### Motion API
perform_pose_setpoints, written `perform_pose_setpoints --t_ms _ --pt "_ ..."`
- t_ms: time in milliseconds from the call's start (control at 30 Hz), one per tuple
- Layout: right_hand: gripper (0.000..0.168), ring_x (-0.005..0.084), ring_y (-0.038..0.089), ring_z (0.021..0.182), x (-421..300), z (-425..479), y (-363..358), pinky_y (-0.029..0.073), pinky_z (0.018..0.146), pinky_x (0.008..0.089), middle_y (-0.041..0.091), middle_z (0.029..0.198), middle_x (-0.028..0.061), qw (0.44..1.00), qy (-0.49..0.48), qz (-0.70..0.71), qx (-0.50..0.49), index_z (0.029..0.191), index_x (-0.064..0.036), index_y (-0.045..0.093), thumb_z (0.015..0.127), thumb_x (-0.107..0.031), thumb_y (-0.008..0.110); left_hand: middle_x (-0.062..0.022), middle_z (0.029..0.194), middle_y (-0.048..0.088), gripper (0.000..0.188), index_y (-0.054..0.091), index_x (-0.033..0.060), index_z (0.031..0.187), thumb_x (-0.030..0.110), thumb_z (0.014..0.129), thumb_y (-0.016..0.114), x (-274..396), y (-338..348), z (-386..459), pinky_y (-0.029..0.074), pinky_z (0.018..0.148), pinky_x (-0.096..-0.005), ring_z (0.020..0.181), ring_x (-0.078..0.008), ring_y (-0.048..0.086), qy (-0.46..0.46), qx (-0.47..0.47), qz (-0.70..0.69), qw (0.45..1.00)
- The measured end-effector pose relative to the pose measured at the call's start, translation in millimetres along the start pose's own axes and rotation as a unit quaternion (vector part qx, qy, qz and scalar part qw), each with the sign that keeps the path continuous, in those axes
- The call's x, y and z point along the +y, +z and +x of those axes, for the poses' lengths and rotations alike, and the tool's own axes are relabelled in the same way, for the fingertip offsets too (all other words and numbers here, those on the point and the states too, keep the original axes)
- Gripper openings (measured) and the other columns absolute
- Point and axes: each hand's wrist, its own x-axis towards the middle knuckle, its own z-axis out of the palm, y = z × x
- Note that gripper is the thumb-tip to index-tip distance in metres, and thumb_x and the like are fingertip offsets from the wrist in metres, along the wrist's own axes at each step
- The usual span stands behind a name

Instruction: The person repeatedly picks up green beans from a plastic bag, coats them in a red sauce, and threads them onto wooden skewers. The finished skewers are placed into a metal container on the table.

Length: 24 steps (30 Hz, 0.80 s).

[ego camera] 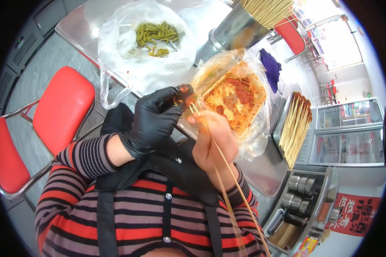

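Observation:
My left hand (159,119), in a black glove smeared with red, pinches a small red-coated piece of food (189,99) between thumb and fingers; what the food is cannot be told. My bare right hand (214,138) grips two thin wooden skewers (234,180), whose tips touch the food at the left fingertips. To the right, a plastic tray (234,96) in a clear bag holds red meat pieces and orange sauce. Beyond the left hand, an open white plastic bag (115,41) holds green bean-like pieces (157,33).
A metal container (238,29) full of skewers stands behind the tray. Loaded skewers (294,128) lie in a metal tray at right, near a purple cloth (270,69). Red chairs (64,109) stand at left. Metal tins (302,186) fill a lower shelf at right.

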Motion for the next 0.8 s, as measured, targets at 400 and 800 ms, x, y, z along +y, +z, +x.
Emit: perform_pose_setpoints --t_ms 400,800 --pt "0.041 0.0245 0.064 0.078 5.1 -21.3 -46.0 0.055 0.063 0.0288 0.058 0.103 0.0223 0.796 0.405 0.434 -0.119 0.133 0.006 0.033 0.093 0.002 0.036 -0.0087 0.109 0.063 0.032 0.055 -0.0043 0.117 -0.008 0.085 0.055 -8.2 -19.5 43.9 0.048 0.085 -0.025 0.096 -0.0122 0.059 0.2 0.12 -0.01 0.972" --pt "0.028 0.0162 0.057 0.051 3.6 -35.5 -20.2 0.045 0.051 0.0251 0.06 0.065 0.0118 0.989 0.137 0.031 -0.044 0.103 0.004 0.064 0.076 0.009 0.059 -0.013 0.109 0.062 0.03 0.056 -0.0061 0.113 -0.01 0.084 0.056 -9.8 -15.5 44.3 0.048 0.089 -0.0294 0.098 -0.017 0.06 0.16 0.101 0.038 0.981"
